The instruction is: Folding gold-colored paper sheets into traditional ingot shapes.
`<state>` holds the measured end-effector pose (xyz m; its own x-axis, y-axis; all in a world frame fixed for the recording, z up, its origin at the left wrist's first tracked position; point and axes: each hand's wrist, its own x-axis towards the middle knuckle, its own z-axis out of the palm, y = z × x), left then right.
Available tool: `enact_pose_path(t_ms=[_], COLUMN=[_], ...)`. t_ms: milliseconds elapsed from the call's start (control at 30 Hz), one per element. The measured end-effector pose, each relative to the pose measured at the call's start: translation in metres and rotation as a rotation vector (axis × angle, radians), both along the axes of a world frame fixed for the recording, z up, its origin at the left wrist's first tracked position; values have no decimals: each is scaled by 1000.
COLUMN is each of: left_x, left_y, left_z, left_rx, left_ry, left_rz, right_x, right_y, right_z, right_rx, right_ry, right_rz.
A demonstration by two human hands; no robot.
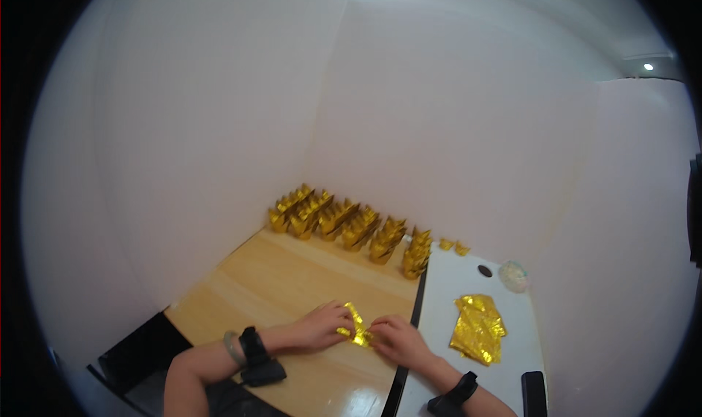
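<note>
On or just above the wooden surface [285, 274], the left hand [326, 326] and right hand [401, 341] had their fingers closed on either side of a gold foil piece [357, 320] that looked light, slick, easily creased, best pinched gently by its edges.

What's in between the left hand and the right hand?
A piece of shiny gold foil is between the left hand and the right hand, with both hands touching it. You see it in the head view.
</note>
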<state>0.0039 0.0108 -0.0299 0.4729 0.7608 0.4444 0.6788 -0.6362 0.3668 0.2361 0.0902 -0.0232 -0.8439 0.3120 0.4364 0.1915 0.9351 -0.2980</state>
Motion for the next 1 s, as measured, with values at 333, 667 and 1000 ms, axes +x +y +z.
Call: enact_pose_path(t_ms=[333, 667, 1000], left_x=[-1, -3, -7], left_y=[-6, -3, 1], left_z=[2, -1, -14], left_rx=[19, 36, -62], left_ry=[131, 227, 198], left_rz=[125, 362, 275], right_x=[0, -1, 5], right_y=[-5, -17, 2], right_z=[1, 13, -4], right_rx=[-16, 21, 32], right_ry=[9, -214, -156], right_rz=[97, 204, -144])
